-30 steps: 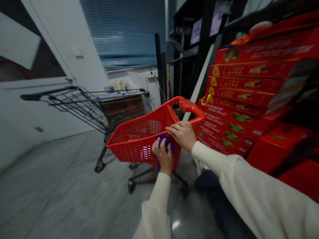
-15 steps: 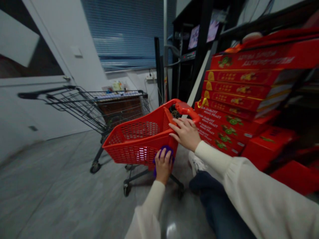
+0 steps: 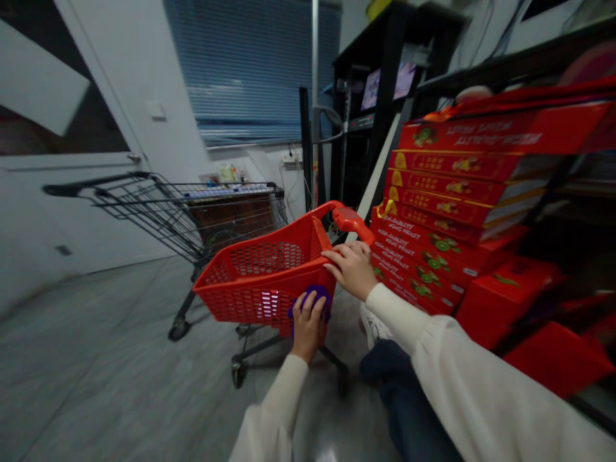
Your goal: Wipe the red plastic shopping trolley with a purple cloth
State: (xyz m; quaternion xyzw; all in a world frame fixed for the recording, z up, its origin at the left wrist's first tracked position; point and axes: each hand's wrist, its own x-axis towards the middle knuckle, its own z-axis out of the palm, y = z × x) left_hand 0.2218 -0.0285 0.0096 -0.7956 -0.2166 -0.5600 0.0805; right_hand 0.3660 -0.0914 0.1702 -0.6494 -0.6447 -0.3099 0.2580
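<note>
A red plastic shopping cart [image 3: 260, 282] with perforated sides stands on dark castered legs in front of me. My left hand [image 3: 308, 321] presses a purple cloth [image 3: 321, 296] against the near side wall, close to the handle end. Its fingers are bent over the cloth, part of which is hidden under them. Higher up, my right hand [image 3: 353, 266] grips the rim at the rear corner, just below the red handle [image 3: 353, 223]. Its fingertips lie over the edge, with the thumb side partly out of sight.
Behind stands a black wire shopping cart [image 3: 168, 215] with a brown box inside. Stacked red fruit boxes [image 3: 447, 212] rise close on the right. A metal pole [image 3: 315, 115] and a black rack [image 3: 380, 38] are at the back. A white door [image 3: 52, 205] is on the left.
The view has tilted up and turned slightly right. Both hands remain on the red cart, the left with the purple cloth against its side and the right at the rim.
</note>
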